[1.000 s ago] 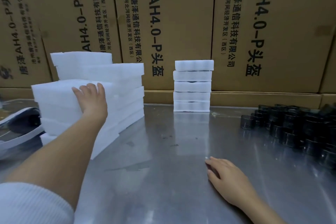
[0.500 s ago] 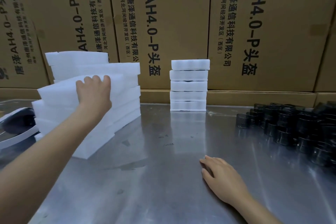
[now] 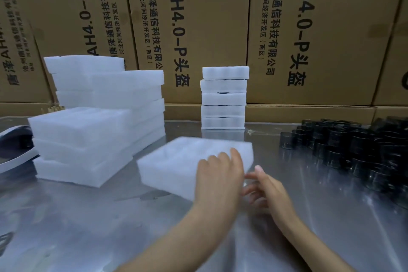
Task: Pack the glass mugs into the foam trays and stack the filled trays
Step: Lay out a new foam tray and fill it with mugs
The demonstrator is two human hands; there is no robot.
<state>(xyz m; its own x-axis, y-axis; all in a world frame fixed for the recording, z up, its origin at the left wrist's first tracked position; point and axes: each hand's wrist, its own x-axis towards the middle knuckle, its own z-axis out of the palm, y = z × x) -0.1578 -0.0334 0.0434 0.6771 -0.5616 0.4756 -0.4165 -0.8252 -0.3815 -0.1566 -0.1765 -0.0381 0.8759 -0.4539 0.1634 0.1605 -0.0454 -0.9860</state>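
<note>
Foam tray (image 3: 176, 161) (blurred) gripped by left hand (image 3: 218, 174)

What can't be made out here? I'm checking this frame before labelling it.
Head view only:
- Foam tray: blurred by motion; its pockets are unclear.
- Left hand: its grip is hidden behind the hand's back.
- Glass mugs: cut by the right edge; uncountable.
- Narrow tray stack: contents hidden by foam.

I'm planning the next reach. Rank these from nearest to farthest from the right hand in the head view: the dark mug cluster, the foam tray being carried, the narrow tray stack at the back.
1. The foam tray, just left of the right hand, gripped by the left hand.
2. The dark mug cluster, off to the right.
3. The narrow tray stack, at the back by the cartons.
</note>
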